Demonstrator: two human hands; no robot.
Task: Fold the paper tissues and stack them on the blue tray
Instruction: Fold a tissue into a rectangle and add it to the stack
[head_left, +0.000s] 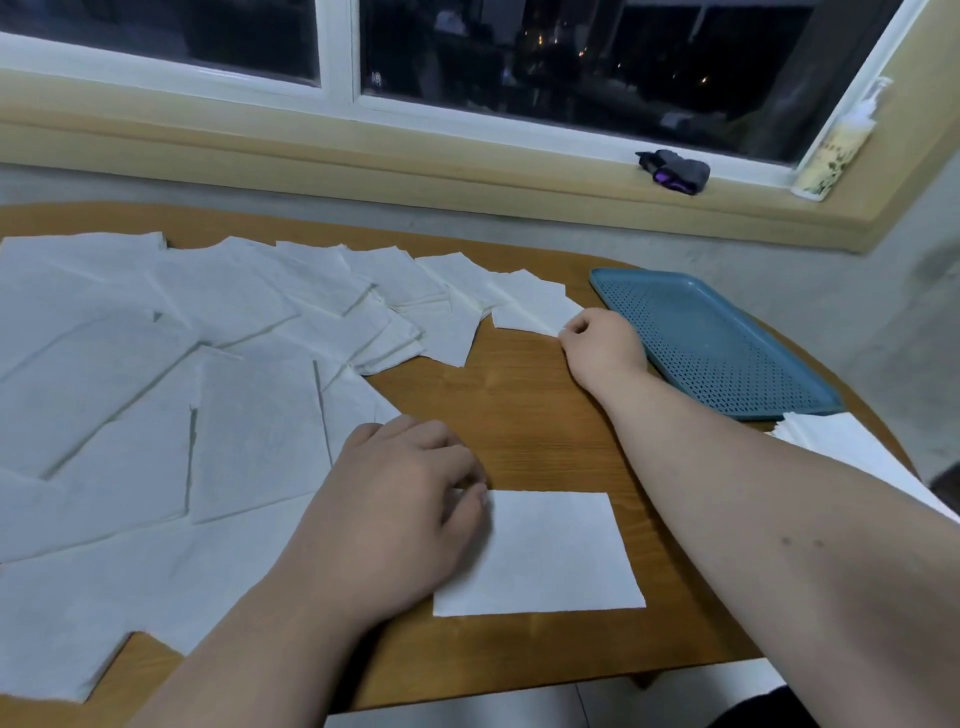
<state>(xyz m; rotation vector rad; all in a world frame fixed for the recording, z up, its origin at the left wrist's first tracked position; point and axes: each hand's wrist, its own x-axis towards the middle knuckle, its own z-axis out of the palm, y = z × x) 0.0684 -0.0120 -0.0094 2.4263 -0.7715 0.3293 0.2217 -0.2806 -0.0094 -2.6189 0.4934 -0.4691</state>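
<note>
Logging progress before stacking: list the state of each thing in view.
blue tray, holds no tissues.
folded tissue, flat on table, off tray.
spread tissues, flat, overlapping.
right hand, pinches corner of far tissue.
left hand, fingertips at folded tissue's edge.

My wooden table (524, 415) carries spread tissues (156, 364) at left, a folded tissue (550, 556) before me, and a blue tray (727, 353) at right.

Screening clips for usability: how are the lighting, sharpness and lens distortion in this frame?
Head view: dim, cool room light, night outside; wide-angle distortion bows the white-framed window above the rounded wooden table; the scattered white paper tissues look soft, low-contrast; the perforated blue plastic tray, left hand and right hand read clearly.
</note>
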